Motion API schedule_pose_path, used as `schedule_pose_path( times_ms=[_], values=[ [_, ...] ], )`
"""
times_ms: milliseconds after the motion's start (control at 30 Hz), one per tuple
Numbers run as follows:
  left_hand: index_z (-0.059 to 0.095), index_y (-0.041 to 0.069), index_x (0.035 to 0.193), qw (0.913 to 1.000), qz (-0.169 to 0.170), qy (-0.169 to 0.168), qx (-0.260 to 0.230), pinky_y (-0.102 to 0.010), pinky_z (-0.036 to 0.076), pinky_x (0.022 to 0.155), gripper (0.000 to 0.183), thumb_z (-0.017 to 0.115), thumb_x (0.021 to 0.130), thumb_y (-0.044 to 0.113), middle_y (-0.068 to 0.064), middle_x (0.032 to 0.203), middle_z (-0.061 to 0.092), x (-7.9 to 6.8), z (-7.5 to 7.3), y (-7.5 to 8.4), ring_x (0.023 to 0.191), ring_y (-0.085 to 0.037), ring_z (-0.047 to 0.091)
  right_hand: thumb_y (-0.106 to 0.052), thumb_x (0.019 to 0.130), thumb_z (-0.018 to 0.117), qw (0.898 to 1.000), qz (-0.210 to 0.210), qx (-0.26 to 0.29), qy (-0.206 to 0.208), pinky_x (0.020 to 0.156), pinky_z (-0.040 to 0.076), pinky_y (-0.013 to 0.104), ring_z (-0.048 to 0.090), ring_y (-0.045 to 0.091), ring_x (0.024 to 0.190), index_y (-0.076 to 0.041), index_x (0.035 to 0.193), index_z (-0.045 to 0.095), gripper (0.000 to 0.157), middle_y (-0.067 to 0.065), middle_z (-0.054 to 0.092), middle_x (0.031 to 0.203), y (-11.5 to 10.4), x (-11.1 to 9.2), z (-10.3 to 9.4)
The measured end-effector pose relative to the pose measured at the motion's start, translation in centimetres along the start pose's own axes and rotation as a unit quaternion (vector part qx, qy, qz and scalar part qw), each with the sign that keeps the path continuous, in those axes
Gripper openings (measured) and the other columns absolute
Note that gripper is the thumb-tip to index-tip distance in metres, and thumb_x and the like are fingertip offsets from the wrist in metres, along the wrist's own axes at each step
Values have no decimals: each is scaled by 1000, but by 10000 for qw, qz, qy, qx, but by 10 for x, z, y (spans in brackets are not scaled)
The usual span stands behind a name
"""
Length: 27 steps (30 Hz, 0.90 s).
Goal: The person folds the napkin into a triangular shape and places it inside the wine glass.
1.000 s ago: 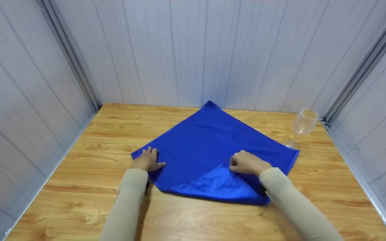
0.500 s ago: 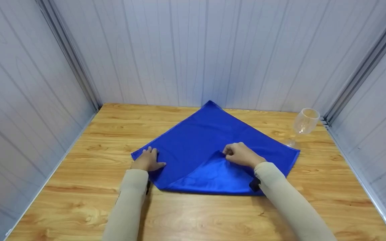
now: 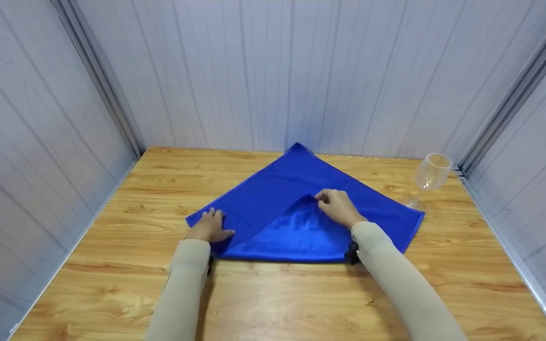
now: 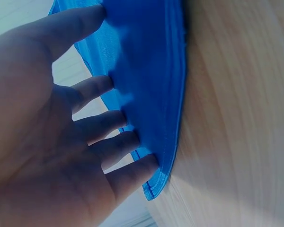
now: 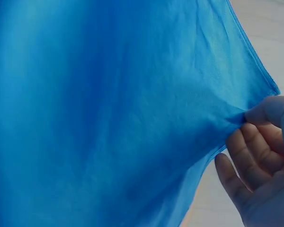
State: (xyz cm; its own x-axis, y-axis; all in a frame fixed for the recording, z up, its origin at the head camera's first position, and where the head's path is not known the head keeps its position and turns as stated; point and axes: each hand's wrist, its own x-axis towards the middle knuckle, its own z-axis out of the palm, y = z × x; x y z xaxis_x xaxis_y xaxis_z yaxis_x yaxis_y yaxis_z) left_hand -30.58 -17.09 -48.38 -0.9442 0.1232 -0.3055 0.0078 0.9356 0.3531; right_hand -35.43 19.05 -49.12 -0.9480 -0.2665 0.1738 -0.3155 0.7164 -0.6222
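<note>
A blue cloth napkin (image 3: 273, 189) lies spread with one corner at the back and its near part folded over, showing a shinier underside (image 3: 292, 237). My right hand (image 3: 339, 207) pinches the near corner between thumb and fingers, over the middle of the napkin. In the right wrist view the cloth (image 5: 132, 104) draws into creases toward that pinch. My left hand (image 3: 209, 227) rests on the napkin's left corner with its fingers spread. The left wrist view shows its fingertips (image 4: 149, 165) pressing the cloth beside the hemmed edge.
A clear stemmed glass (image 3: 432, 173) stands at the back right, its foot near the napkin's right corner. Pale panel walls (image 3: 273, 71) close off the back and both sides of the wooden table (image 3: 273, 303).
My right hand has carried the pinched corner away from me and slightly left, so the folded part is larger and the near fold line lies farther back. My left hand stays put.
</note>
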Motion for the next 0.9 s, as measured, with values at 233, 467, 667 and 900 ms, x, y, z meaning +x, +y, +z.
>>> schedule_pose_path(
  times_ms=[233,467,667,900],
  values=[
    [34,-4,151,10000,-47,-15,3,-71,24,107,74,65,98,37,-32,159,16,2,-1,0,146,-49,14,-6,94,61,9978,465,419,224,82,51,41,63,22,88,-2,112,74,22,11,72,106,3,5,10],
    [33,-5,151,9999,-71,-69,-41,-70,24,108,74,64,98,37,-32,160,14,1,-2,-1,146,-49,12,-7,93,62,9980,417,315,-343,96,49,45,64,30,111,5,126,66,35,18,69,119,6,2,13],
    [32,-8,150,9999,-5,-115,-17,-67,25,110,74,63,98,36,-34,159,14,3,-3,0,146,-49,11,-5,88,66,9950,548,190,-808,92,50,44,63,31,108,6,127,63,41,18,68,115,11,1,8],
    [31,-5,152,9998,-91,-156,-63,-68,22,110,75,62,99,37,-32,160,12,1,-1,-1,147,-48,10,-5,84,73,9921,747,-25,-1010,88,51,43,62,28,98,2,119,69,35,14,68,106,22,-3,0]
  ],
)
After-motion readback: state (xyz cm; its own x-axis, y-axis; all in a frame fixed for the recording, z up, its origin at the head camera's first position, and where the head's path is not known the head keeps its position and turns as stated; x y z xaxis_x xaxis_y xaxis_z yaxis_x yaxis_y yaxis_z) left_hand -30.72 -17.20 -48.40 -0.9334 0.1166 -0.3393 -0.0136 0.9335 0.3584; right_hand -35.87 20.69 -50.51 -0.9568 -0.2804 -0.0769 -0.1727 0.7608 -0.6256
